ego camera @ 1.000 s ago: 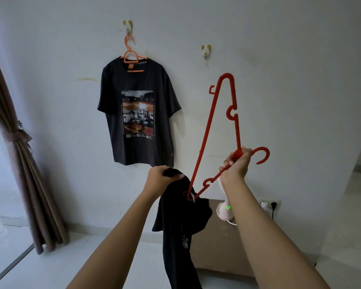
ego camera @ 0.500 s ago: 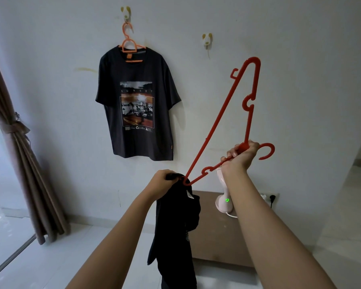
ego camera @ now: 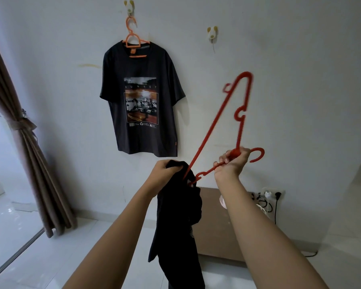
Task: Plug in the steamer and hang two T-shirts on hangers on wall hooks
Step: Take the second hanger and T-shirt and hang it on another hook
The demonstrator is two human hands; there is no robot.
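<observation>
- A brown curtain (ego camera: 27,142) was seen at the far left, gathered by a tie of the same cloth.
- A dark printed T-shirt (ego camera: 141,101) was hung flat against the white wall on an orange hanger (ego camera: 133,39), which was hooked over a wall hook (ego camera: 130,6) near the top edge.
- The left hand (ego camera: 165,174) was raised in front of the chest with its fingers curled round the bunched top of a black T-shirt (ego camera: 176,224) — the rest of the cloth was left dangling between the forearms.
- A second wall hook (ego camera: 212,34) was fixed to the right of the first and lower.
- A red hanger (ego camera: 203,147) was held tilted, one end raised high, the other tucked into the black cloth beside the left fingers.
- The right hand (ego camera: 231,163) was wrapped round the hanger's neck, the hook left poking out to the right.
- Only a pale sliver of the steamer (ego camera: 222,202) was shown beside the right forearm, over a brown board (ego camera: 217,232) — the rest was hidden.
- A wall socket (ego camera: 268,195) with plugs in it was set low on the wall, at the far right.
</observation>
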